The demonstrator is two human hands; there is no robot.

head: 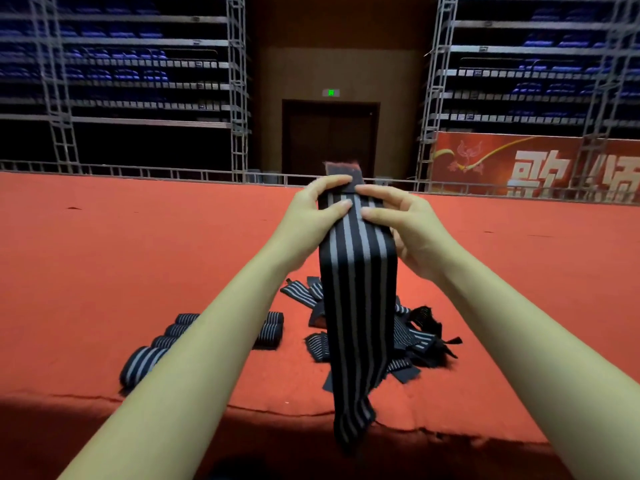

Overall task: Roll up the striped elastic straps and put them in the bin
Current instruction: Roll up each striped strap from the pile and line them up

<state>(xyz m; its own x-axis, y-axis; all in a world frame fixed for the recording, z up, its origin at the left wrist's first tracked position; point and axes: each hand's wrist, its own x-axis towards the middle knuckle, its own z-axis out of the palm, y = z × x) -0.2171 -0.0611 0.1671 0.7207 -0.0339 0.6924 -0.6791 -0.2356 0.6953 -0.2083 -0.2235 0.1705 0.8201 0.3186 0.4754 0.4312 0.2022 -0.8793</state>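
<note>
We see a red carpeted floor (104, 254). On it, at lower left, lies a row of rolled black-and-grey striped elastic straps (138, 366), and at centre a loose heap of unrolled straps (415, 337).

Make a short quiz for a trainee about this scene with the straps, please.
1. True or false: the left hand and the right hand both grip the top end of one striped strap.
2. Where do the rolled straps lie? A) left of the loose pile; B) right of it; C) on top of it.
3. Short answer: is a bin in view?

Key: 1 true; 2 A; 3 no.
</note>
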